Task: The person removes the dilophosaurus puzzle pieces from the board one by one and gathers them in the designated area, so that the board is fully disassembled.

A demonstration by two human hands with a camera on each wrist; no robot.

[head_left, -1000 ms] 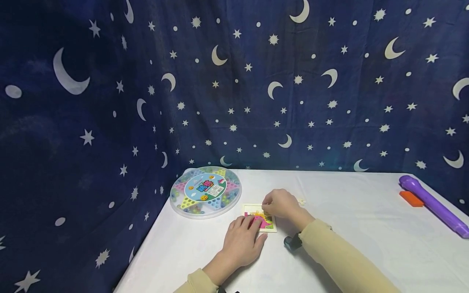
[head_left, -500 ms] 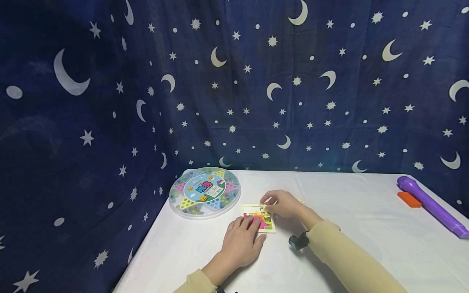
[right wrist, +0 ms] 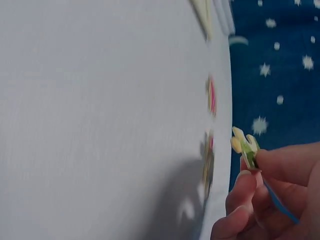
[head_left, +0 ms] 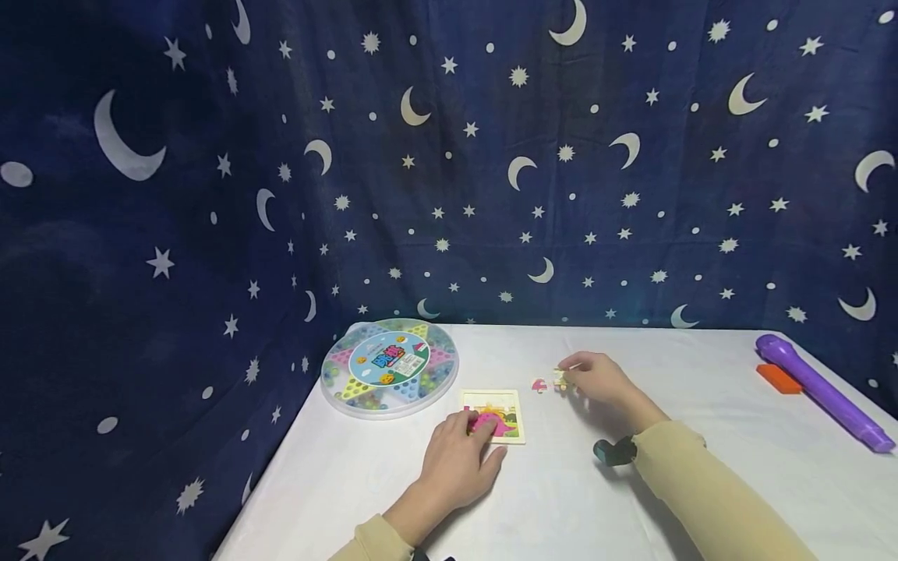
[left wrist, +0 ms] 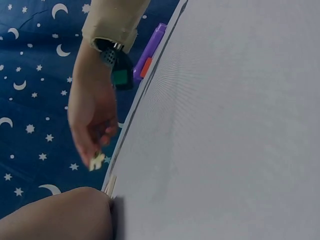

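Observation:
My left hand (head_left: pixel 454 461) rests with its fingers on the small puzzle board (head_left: pixel 521 421), over a pink dinosaur picture in a cream frame. Part of the picture is hidden under those fingers. To the right, my right hand (head_left: pixel 602 380) is raised over the table, pinching a green, white and yellow puzzle piece (right wrist: pixel 245 147) between thumb and fingers. The left wrist view also catches this puzzle piece (left wrist: pixel 96 161) at the fingertips. A loose pink puzzle piece (head_left: pixel 539 386) lies beside that hand, and another loose piece (right wrist: pixel 208 162) is below the pinched one.
A round, clear-lidded board game (head_left: pixel 389 368) with coloured marbles stands at the back left. At the far right lie a purple microphone-shaped tube (head_left: pixel 824 393) and an orange block (head_left: pixel 779 379). Behind the white table hangs a blue star-and-moon curtain (head_left: pixel 484 171).
My right hand has moved from the puzzle board's upper right corner to the right, a puzzle piece in its fingers. The loose pink piece has come into view. The left hand stays on the board.

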